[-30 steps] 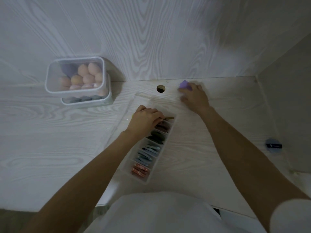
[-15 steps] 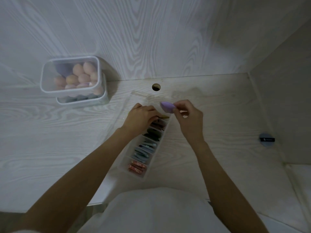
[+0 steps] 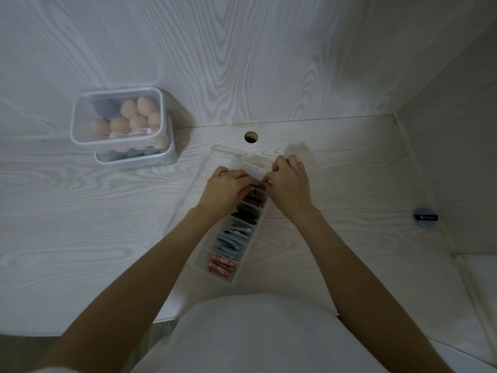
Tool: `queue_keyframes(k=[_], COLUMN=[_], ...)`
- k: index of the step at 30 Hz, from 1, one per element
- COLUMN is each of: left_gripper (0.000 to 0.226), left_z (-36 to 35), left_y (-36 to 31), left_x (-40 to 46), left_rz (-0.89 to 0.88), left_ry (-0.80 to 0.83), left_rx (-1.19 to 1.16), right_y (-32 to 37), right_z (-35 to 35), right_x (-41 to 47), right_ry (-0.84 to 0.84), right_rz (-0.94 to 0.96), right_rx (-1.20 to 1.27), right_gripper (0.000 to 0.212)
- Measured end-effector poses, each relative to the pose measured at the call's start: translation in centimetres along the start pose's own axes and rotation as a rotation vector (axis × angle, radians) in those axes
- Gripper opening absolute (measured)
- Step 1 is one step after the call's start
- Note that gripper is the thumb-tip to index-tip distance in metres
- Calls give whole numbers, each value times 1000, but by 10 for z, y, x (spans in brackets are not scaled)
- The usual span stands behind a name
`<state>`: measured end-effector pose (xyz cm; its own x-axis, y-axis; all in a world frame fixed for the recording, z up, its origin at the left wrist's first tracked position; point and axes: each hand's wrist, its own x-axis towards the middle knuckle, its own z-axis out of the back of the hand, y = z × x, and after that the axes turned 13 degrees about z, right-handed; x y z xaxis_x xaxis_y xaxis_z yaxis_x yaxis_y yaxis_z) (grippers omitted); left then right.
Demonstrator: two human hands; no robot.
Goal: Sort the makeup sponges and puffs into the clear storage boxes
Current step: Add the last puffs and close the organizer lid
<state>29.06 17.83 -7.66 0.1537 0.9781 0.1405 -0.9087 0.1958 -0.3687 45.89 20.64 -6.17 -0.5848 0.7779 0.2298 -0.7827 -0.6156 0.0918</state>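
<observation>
Long divided clear box (image 3: 231, 238) mid-surface, near compartments filled. Both hands, left (image 3: 226, 191) and right (image 3: 289, 184), curled together over its far end, probably tucking in a sponge, hidden there. Next: release, fetch the puff (image 3: 426, 218) far right.

The desk (image 3: 80, 211) and the wall panel (image 3: 242, 49) at 12 o'clock are pale wood-grain laminate, matt and smooth. At 10 o'clock, 2 stacked boxes (image 3: 119, 117) are clear, slightly frosted plastic with a soft sheen; the peach sponges (image 3: 129, 110) inside look matt and foamy. The long divided organizer (image 3: 234, 238) is translucent plastic. At 3 o'clock, a dark puff (image 3: 426, 218) looks like soft matt cloth.
</observation>
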Motion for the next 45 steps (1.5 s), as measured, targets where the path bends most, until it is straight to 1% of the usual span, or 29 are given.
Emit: queue_keyframes(k=[3,6,8,11,13,15,17,19,22,23,25,26,27,29,30,32,33,34,35,36,38,40,41,43,45], left_gripper=[26,33,34,34,34,33,34,33,34,31,26,27,30,40,41,38,36,35,35,35,35,33,33,34,34], left_z=[0,6,8,3,-4,-8,-12,-13,-19,-22,-30,-33,-34,-33,-32,-26,-23,-17,-13,-7,2,10,14,19,20], left_y=[-5,-16,-27,-47,-55,-63,-70,-79,-99,-105,-108,-108,-107,-103,-101,-94,-90,-85,-80,-73,-59,-46,-39,-31,-30], left_x=[-2,-6,-11,-23,-32,-35,-32,-28,-25,-26,-28,-32,-33,-39,-43,-52,-58,-65,-73,-82,-96,-107,-111,-117,-118], left_rz=[56,107,117,119,164,186,169,142,107,107,128,136,140,133,130,142,156,176,191,204,227,253,271,302,291], left_ry=[36,19,0,-16,-42,-69,-77,-59,-29,-17,4,12,23,51,59,48,35,24,19,13,-8,-38,-44,-23,18], left_rx=[-16,-63,-48,56,105,110,94,101,88,76,52,43,26,-36,-60,-74,-77,-81,-82,-81,-89,-125,-143,-160,-142], right_y=[0,-4,-9,-25,-43,-68,-96,-122,-162,-173,-185,-187,-186,-176,-165,-138,-122,-104,-87,-70,-44,-30,-23,-8,6], right_z=[-1,4,13,24,29,33,34,34,38,39,39,34,33,27,24,20,19,19,20,20,19,17,19,25,33], right_x=[-4,-19,-41,-84,-114,-142,-164,-179,-194,-198,-204,-208,-208,-209,-210,-210,-210,-209,-209,-206,-201,-193,-185,-170,-159], right_ry=[-36,-130,-187,-192,-176,-130,-55,38,222,289,415,444,443,361,319,294,299,267,222,171,111,51,5,-112,-243], right_rz=[1,-1,-33,-126,-214,-316,-408,-460,-622,-689,-814,-824,-801,-679,-603,-414,-351,-305,-293,-296,-292,-328,-385,-513,-581], right_rx=[150,270,269,196,162,146,144,97,7,20,130,161,137,51,52,76,98,121,139,162,148,155,220,434,633], right_gripper=[3,15,23,27,28,30,33,41,38,41,44,43,42,38,35,37,33,24,14,11,21,22,18,13,21])
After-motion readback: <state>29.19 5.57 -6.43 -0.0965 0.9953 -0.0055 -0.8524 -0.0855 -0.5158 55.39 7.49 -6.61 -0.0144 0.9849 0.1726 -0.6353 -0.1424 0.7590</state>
